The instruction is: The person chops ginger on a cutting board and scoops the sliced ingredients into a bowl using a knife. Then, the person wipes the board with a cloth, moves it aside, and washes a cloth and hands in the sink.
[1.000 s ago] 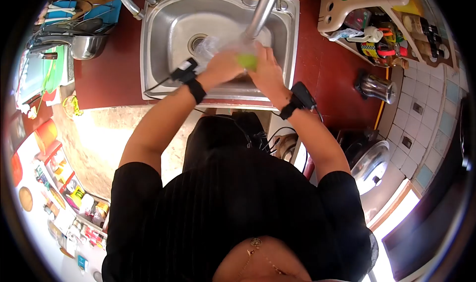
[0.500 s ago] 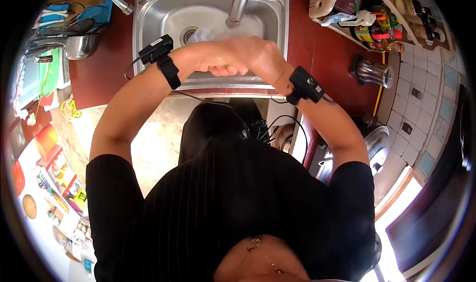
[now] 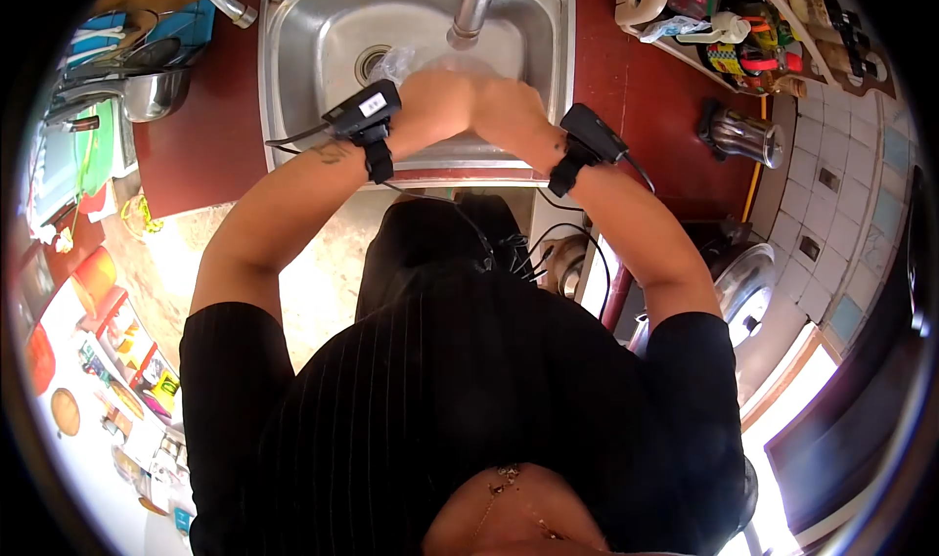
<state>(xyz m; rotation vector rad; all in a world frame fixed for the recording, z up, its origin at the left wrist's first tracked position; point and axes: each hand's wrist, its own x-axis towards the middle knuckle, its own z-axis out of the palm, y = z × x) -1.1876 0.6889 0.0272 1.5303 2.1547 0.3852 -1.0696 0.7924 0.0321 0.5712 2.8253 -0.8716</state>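
Note:
Both hands are together over the front part of the steel sink, just below the end of the metal spout. My left hand touches my right hand; the backs of both face the camera. Their fingers are hidden, so what lies between them cannot be seen. Beside my left hand, near the drain, is a piece of clear plastic. Each wrist wears a black strap with a small device and a cable.
Pans and a steel pot stand on the left of the red counter. To the right are a beige rack with bottles and packets, a metal canister and a round lid.
The green thing seen between my hands a second ago is now hidden. My hands have turned so that their backs show. The view has shifted slightly.

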